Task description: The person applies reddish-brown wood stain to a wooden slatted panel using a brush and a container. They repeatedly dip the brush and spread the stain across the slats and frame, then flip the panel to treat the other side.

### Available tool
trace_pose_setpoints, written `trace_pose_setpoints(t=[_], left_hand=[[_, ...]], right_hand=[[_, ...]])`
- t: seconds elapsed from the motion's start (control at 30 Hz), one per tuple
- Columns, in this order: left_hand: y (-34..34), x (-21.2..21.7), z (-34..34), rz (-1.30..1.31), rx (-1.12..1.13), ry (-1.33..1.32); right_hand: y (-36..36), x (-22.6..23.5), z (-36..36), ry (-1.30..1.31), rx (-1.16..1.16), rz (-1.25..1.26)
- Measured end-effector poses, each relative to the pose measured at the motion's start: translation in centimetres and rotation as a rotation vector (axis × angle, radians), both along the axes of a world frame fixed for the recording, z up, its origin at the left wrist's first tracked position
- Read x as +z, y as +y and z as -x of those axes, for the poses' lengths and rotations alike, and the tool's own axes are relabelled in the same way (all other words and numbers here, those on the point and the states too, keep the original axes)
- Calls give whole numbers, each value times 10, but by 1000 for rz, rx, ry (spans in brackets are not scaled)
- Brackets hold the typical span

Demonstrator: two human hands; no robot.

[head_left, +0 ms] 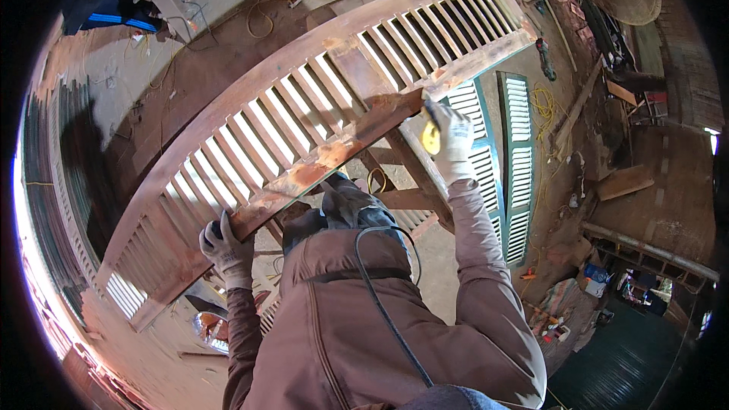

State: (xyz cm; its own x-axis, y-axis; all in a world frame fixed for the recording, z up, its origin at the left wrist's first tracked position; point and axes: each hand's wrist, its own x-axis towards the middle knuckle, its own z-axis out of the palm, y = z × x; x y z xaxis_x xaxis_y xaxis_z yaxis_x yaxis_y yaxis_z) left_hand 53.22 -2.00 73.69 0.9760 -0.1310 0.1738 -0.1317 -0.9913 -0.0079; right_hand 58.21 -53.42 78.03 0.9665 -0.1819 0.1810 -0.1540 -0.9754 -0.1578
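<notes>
A long brown wooden louvred shutter [304, 99] lies flat across the middle of the view, its near rail worn and patchy. My left hand [225, 245], in a grey work glove, grips the near rail towards the shutter's left end. My right hand [453, 139], also gloved, holds a scraper with a yellow handle [431, 134], its blade set against the near rail right of the shutter's middle. A black cable [380, 296] runs down over my brown jacket.
Two green louvred shutters [519, 159] lie on the ground to the right below the brown one. Yellow cords [543, 102] trail over the dusty floor. Planks [623, 182], pipes and clutter fill the right side; stacked shutters [53, 175] stand at left.
</notes>
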Motion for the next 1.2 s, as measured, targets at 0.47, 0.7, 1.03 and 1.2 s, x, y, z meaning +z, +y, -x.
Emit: trace_pose_setpoints(t=[0.47, 0.7, 1.03, 1.2], left_hand=[[4, -7, 1, 15, 7, -19], [0, 0, 0, 30, 22, 13], [-2, -1, -2, 51, -32, -108], [-3, -4, 1, 44, -35, -94]], right_hand=[[29, -17, 15, -123, 126, 144], [56, -27, 28, -66, 354, 139], [64, -13, 22, -144, 371, 77], [89, 8, 48, -163, 243, -153]])
